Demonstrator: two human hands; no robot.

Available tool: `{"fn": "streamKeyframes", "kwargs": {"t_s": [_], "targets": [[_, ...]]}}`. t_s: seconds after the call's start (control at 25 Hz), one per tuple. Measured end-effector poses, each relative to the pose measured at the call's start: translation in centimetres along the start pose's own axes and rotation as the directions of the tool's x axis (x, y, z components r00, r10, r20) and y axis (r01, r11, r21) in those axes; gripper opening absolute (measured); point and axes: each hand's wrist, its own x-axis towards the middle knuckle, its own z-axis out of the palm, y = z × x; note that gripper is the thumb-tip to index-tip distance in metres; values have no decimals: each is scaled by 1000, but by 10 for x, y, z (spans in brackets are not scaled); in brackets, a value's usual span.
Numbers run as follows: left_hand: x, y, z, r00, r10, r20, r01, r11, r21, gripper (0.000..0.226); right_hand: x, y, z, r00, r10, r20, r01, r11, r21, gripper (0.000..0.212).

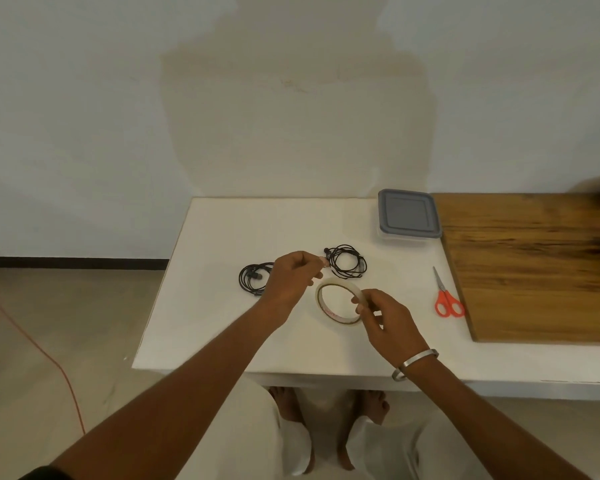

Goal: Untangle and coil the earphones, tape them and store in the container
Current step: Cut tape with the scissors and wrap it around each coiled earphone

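Two coiled black earphones lie on the white table: one coil at the left, partly behind my left hand, the other further right. My right hand grips a roll of clear tape by its right rim, tilted above the table. My left hand pinches the free tape end between thumb and fingers, just left of the right coil. A clear container with a grey lid stands shut at the back of the table.
Orange-handled scissors lie right of the tape roll. A wooden board covers the table's right side. An orange cable runs across the floor at the left. My bare feet show under the table's front edge.
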Motion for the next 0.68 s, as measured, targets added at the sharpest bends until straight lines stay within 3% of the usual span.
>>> {"fn": "streamKeyframes", "kwargs": {"t_s": [0.12,0.28,0.56,0.68], "targets": [[2,1,-9,988,-65,139,69,997,-20,25,-1,4,-6,998,-14,60,13,1000,16,11],[-1,-7,-16,978,27,208,-38,998,48,15,-3,7,-13,989,-24,144,20,999,34,12],[-9,-14,-5,989,30,145,-25,999,-34,28,-7,3,-11,990,-17,140,17,1000,-2,8],[-12,-16,3,997,41,59,-37,998,-54,16,-11,-1,-4,982,-15,186,22,999,-35,9]]}}
